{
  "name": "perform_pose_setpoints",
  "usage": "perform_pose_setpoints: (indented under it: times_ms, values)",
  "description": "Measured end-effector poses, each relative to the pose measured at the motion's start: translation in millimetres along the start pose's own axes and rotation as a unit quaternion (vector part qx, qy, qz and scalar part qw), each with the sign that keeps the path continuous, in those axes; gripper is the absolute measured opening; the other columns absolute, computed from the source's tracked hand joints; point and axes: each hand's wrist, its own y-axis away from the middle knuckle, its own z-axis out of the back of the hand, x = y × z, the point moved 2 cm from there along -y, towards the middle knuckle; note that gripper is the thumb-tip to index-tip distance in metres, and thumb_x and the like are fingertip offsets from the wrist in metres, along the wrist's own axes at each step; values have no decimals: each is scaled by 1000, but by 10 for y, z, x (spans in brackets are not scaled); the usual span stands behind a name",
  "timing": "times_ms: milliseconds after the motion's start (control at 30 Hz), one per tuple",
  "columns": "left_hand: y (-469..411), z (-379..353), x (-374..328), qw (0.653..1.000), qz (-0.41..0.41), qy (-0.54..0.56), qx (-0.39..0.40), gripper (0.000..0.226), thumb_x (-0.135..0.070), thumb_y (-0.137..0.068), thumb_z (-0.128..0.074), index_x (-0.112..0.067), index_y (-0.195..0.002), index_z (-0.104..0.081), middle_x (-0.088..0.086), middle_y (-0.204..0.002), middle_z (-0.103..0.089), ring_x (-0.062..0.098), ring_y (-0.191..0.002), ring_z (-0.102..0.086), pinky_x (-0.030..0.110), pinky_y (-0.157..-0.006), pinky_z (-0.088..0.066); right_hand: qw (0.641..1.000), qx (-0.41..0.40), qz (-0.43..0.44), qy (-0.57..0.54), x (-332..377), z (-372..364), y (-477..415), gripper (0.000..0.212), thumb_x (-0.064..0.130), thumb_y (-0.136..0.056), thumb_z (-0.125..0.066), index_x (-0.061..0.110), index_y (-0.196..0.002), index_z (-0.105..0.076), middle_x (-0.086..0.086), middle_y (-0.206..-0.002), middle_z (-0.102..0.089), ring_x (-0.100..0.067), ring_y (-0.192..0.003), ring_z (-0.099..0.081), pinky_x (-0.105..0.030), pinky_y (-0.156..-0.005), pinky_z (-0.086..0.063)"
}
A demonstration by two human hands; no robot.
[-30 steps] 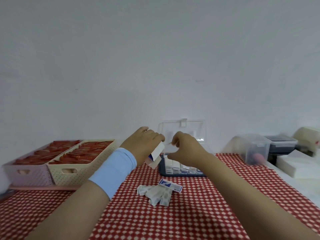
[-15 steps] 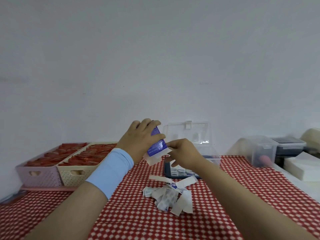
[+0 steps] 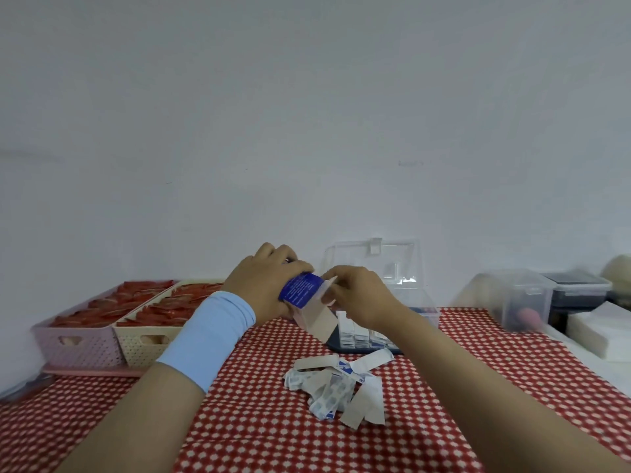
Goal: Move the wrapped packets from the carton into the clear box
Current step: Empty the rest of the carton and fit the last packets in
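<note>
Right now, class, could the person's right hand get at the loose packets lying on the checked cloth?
Probably yes. The loose packets lie uncovered on the cloth close under the right hand; its fingers would first have to release the carton.

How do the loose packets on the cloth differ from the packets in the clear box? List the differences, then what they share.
Pose: the loose packets lie flat in a jumbled, overlapping heap; the boxed packets stand on edge in a neat row.
Place: the loose packets sit bare on the checked cloth; the boxed packets sit behind the wall of the clear box.
Both are mostly white wrappers with some blue.
</note>
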Motion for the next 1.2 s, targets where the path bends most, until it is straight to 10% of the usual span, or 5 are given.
perform_pose_setpoints:
  times_ms: [233,400,667,833,1200]
  values:
    - [219,-276,302,950,176,257,-37,62,-40,-65,-83,-35,-115,-47,-13,-110,-58,15,-100,-58,37,-80,-53,982,-44,155,96,105,43,-18,87,15,-97,-62,52,-153,-7,8,-130,-61,-7,-110,-60,-24,-91,-52]
    - [342,-525,328,867,216,443,-73,58,-23,-67,-88,-31,-113,-53,-14,-100,-67,4,-92,-64,20,-74,-49,990,-97,95,39,75,-76,-110,81,22,-94,-68,41,-153,-16,7,-156,-34,-13,-139,-40,-31,-111,-37]
    - [367,-779,352,855,220,468,-43,40,-28,-88,-71,-41,-116,-46,-24,-104,-60,-12,-93,-57,9,-72,-44,989,-88,-77,-91,-68,-353,-366,60,12,-90,-69,25,-141,-39,3,-111,-56,-15,-81,-65,-16,-51,-54]
    - [325,-1111,565,725,342,597,18,59,-68,-73,-47,-43,-125,-60,-7,-128,-63,22,-101,-70,53,-95,-51,973,-98,-159,-137,-172,-469,-595,66,6,-83,-77,18,-137,-41,-4,-111,-56,-30,-88,-70,-28,-53,-61]
    - [-40,-1293,656,786,346,507,82,42,-61,-93,-42,-44,-129,-55,-12,-120,-62,22,-92,-69,34,-75,-52,990,-4,-143,0,-317,-742,-782,46,41,-101,-46,5,-94,-74,-13,-88,-74,-23,-73,-68,-40,-74,-59]
